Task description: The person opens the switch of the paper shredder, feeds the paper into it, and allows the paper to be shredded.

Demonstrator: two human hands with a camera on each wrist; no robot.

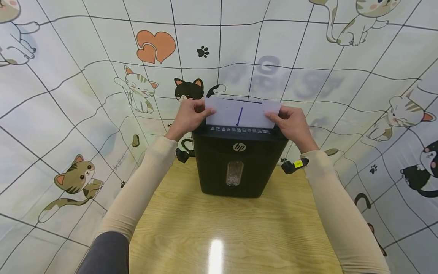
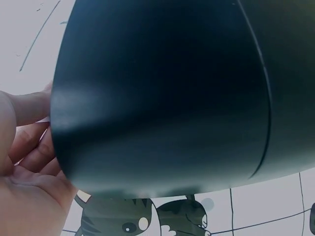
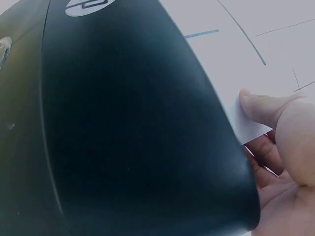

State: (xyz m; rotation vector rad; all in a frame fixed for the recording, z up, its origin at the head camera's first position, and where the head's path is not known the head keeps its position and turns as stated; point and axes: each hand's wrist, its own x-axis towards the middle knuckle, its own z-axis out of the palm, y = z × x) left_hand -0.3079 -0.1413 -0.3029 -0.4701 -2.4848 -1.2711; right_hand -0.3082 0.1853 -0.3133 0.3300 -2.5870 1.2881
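Observation:
A white sheet of paper (image 1: pixel 226 114) with a blue pen stroke and a dark line stands at the top of a black HP paper shredder (image 1: pixel 219 163). My left hand (image 1: pixel 191 117) pinches the sheet's left side, thumb in front and fingers behind. At the opposite side, my right hand (image 1: pixel 291 121) pinches it the same way. The sheet's lower edge meets the shredder top, just behind the row of printed icons. In the right wrist view the thumb presses on a corner of the paper (image 3: pixel 251 129). Shredded bits show through the shredder's small window (image 1: pixel 234 173).
The shredder stands on a wood-grain table (image 1: pixel 178 228). A white cloth (image 1: pixel 239 42) printed with cats and grid lines surrounds it at the back and both sides. A black cable (image 1: pixel 186 145) shows beside the shredder's left side.

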